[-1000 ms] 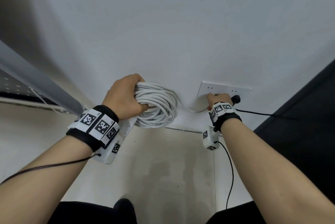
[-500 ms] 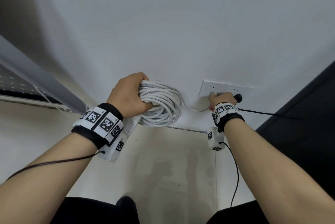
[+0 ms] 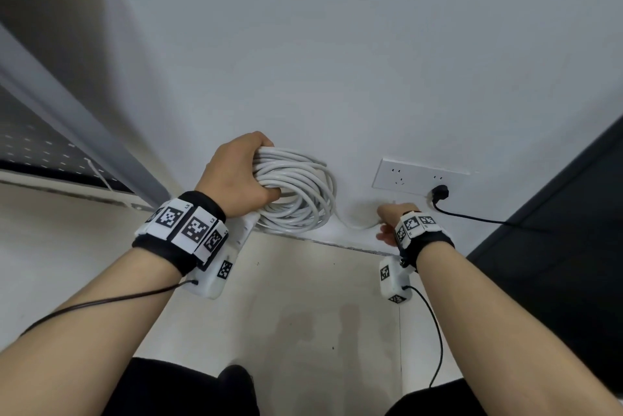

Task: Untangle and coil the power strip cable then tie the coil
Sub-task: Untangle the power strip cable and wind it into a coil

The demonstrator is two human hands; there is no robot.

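L hand (image 3: 236, 176) grips white round-section cable coil (image 3: 300, 196) near wall; R hand (image 3: 392, 222) pinches its free tail (image 3: 357, 225) below white wall socket plate (image 3: 418, 173). Tail runs coil→R hand, left-right; R hand nearer the end, so likely wraps it.

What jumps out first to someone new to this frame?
The white cable coil at centre, gripped by the left hand against the pale wall. Right of it, the right hand holds the loose cable end below the wall socket plate, where a black plug sits. Both wrists wear black bands with black-and-white marker tags.
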